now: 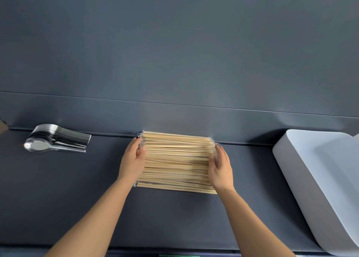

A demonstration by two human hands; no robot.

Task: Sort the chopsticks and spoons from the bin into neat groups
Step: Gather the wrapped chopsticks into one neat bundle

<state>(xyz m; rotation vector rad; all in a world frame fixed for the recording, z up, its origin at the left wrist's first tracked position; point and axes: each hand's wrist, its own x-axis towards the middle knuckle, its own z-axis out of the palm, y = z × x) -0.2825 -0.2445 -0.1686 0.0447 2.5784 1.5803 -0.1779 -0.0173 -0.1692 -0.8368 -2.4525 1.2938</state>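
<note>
Wooden chopsticks (176,161): pale sticks in clear wrappers, laid side by side in one flat row on the table, mid-scene; the row's far edge sits at the foot of the back panel
Chopstick axis: each stick runs left to right, parallel to the table's far edge; the ends line up fairly evenly on both sides; crinkled wrapper ends stick out at the left
Left hand (133,160): palm turned right, set against the left ends of the row; fingers fairly straight, pointing far, fingertips near the far-left corner; it presses on the ends and curls round nothing
Right hand (220,168): palm turned left, mirroring the other, set against the right ends; fingers straight and close together, pointing far; the thumb overlaps the top of the sticks; a flat press, no grasp
Forearms: both bare, reaching in from the near edge and converging toward the row
Spoons (58,139): shiny metal, nested in one stack at the far left, well apart from the chopsticks; bowls at the left, handles pointing right
Bin (303,159): white, round-cornered, at the right side of the table, well apart from the right hand
Table (68,198): dark grey-blue, matte
Back panel (174,43): the same dark grey, rising behind the table
</note>
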